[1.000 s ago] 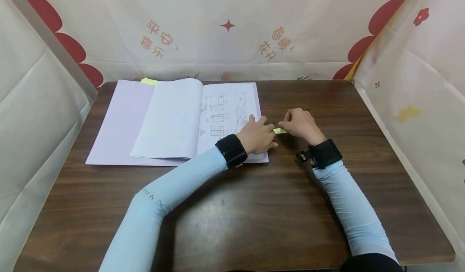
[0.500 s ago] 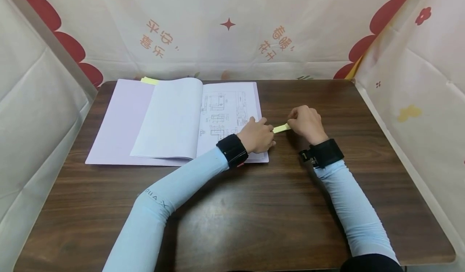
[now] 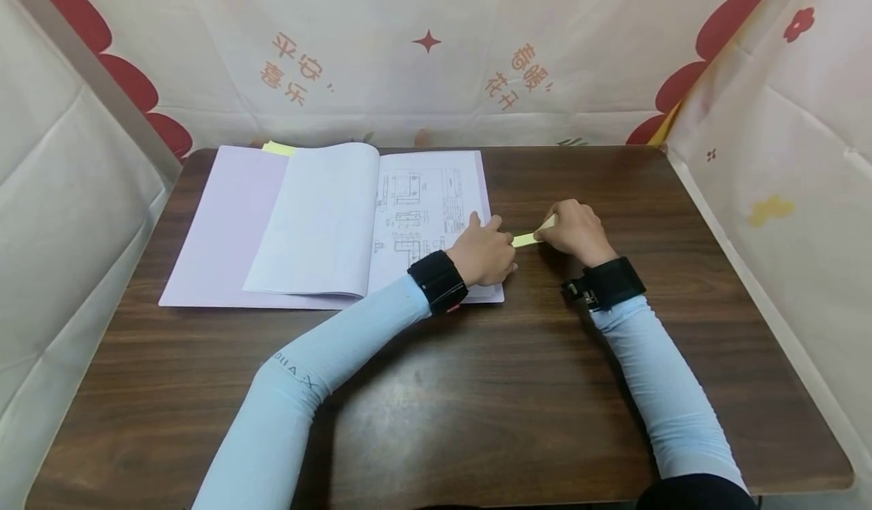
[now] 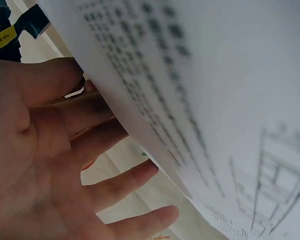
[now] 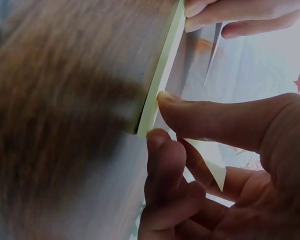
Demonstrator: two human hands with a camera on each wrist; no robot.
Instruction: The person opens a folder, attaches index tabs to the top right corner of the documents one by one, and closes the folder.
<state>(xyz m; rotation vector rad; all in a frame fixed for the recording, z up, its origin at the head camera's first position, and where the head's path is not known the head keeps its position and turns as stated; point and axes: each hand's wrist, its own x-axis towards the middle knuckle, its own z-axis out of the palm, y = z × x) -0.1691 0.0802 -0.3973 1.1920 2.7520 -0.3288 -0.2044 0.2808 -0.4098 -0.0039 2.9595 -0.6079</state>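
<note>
A pale yellow sticky note pad (image 3: 525,240) lies between the two hands, just right of the open folder. My left hand (image 3: 482,254) pinches its left end, the fingertips showing at the top of the right wrist view; the other fingers spread over the printed page's edge. My right hand (image 3: 577,230) is at the other end, where the thumb (image 5: 200,112) presses on the pad's edge. A yellow sheet (image 5: 210,160) rises between the fingers of the right hand, its corner sticking out behind the thumb. In the left wrist view the pad is hidden.
The lilac folder (image 3: 218,230) lies open with a blank turned page (image 3: 320,222) and a page of technical drawings (image 3: 436,192). A yellow tab (image 3: 279,148) sticks out at its top. A white curtain (image 3: 381,10) surrounds the wooden table (image 3: 477,404).
My right hand has moved slightly right, away from the left hand, and more of the pad shows. A yellow sheet now stands up at the right fingers. The left hand has barely moved.
</note>
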